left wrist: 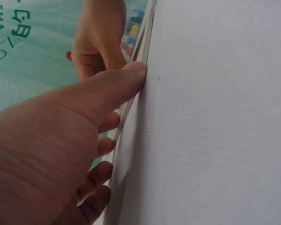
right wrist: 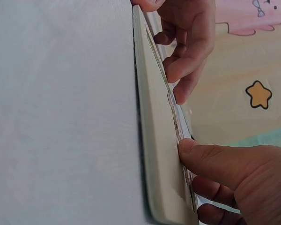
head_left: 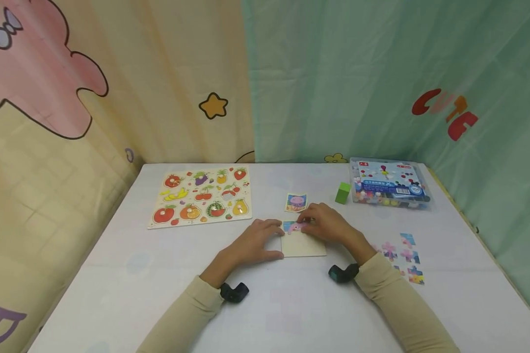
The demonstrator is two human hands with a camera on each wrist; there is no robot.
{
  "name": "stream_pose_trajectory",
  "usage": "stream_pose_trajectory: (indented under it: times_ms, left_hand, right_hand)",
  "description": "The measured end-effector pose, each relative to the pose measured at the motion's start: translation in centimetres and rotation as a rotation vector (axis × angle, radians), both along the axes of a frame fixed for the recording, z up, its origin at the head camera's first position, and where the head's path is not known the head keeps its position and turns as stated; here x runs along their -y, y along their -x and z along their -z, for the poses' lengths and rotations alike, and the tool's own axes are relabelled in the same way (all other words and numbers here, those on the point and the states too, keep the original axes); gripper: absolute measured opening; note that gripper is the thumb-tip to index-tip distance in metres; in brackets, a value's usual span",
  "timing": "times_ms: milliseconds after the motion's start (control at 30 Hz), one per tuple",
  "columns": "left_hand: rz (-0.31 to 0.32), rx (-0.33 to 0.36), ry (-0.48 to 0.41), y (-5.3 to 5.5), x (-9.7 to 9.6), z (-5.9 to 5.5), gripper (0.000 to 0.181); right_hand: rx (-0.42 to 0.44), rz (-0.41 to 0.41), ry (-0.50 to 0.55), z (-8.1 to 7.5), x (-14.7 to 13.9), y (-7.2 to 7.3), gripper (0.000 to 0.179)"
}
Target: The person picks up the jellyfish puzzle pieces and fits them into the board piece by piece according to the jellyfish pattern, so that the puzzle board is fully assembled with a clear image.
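Left hand (head_left: 251, 242) resting on left edge of puzzle tray (head_left: 304, 246), thumb pressed along near left side, fingers loosely curled over the edge, steadying rather than gripping. Right hand (head_left: 324, 223) at tray's far edge, fingertips pinching a pink-and-blue piece (head_left: 294, 227) set in the top left corner of the tray. Tray flat on white table (head_left: 159, 274), centre, just in front of both wrists. Picture card (head_left: 296, 202) lying just beyond tray. Green block (head_left: 343, 192) and bead box (head_left: 388, 184) further right. Loose pieces (head_left: 407, 260) right of right sleeve. Fruit board (head_left: 201, 197) far left
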State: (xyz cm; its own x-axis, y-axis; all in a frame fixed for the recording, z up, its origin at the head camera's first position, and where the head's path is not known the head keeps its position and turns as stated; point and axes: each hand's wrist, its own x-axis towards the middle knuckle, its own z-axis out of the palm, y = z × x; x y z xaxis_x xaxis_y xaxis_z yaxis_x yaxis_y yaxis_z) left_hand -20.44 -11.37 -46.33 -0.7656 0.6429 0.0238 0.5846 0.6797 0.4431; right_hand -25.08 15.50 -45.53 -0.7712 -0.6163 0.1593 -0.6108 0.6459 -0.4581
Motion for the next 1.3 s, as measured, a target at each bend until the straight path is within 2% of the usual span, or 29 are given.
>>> stream_pose_trajectory:
  times_ms: [167, 367, 500, 600, 733, 867, 967, 1100, 1200, 1300]
  left_hand:
    - [0.003, -0.006, -0.008, -0.1, 0.1, 0.0, 0.052]
    - [0.002, -0.007, -0.004, 0.0, 0.2, 0.3, 0.052]
    - [0.008, -0.01, -0.004, 0.1, 0.1, 0.5, 0.052]
    - [0.012, -0.008, -0.006, 0.1, -0.1, 0.5, 0.052]
    - [0.002, -0.004, -0.006, -0.2, -0.1, 0.4, 0.052]
    - [-0.005, -0.011, -0.009, -0.4, 0.0, 0.3, 0.052]
    - [-0.004, -0.018, -0.003, -0.4, 0.0, 0.3, 0.053]
    - [-0.002, -0.015, 0.003, -0.3, 0.0, 0.3, 0.053]
    - [-0.001, -0.012, 0.001, -0.2, 0.0, 0.4, 0.053]
    - [-0.004, -0.012, 0.004, -0.2, 0.0, 0.4, 0.053]
  right_hand:
    - [-0.003, -0.001, -0.007, 0.0, 0.0, 0.0, 0.018]
    - [0.037, 0.0, -0.041, -0.1, 0.1, 0.1, 0.027]
    - [0.056, 0.012, -0.024, -0.2, -0.5, 0.0, 0.032]
    - [0.07, 0.023, 0.023, -0.6, -2.1, -0.7, 0.032]
    - [0.098, 0.069, 0.054, -1.8, -5.7, -2.3, 0.036]
    - [0.156, 0.205, 0.025, -2.5, -10.9, -3.9, 0.042]
    - [0.167, 0.277, 0.028, -2.3, -15.2, -5.0, 0.042]
    - [0.108, 0.347, -0.002, -1.3, -20.3, -6.3, 0.037]
    - [0.105, 0.398, -0.04, -0.6, -23.0, -7.0, 0.036]
    - [0.14, 0.408, -0.04, 0.0, -24.6, -7.3, 0.039]
